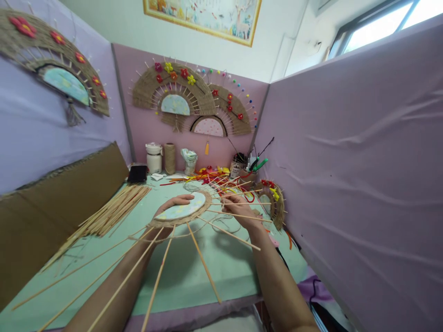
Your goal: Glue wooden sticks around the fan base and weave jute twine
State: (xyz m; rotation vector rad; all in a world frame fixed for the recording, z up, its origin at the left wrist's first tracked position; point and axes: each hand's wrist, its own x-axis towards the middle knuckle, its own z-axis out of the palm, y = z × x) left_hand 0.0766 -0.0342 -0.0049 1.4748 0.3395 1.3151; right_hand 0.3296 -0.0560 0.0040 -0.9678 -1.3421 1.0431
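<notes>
My left hand (175, 201) is closed on a half-round fan frame (183, 207), its fingers over the pale blue-green patterned face. Brown twine is woven around the curved rim, and thin wooden sticks (197, 256) fan out from it towards me and to the right. My right hand (237, 210) is closed in a pinch among the right-hand sticks, with a thin strand of jute twine (224, 226) at its fingers. Loops of that twine hang or lie below the frame. The fingertips of the right hand are partly hidden by the sticks.
A pile of loose sticks (114, 210) lies left, beside a cardboard sheet (69, 207). Behind stand a white jar (154, 159), a twine spool (169, 158) and a tool cup (247, 177). Finished fans (173, 87) hang on the partitions; a small fan (275, 205) leans right.
</notes>
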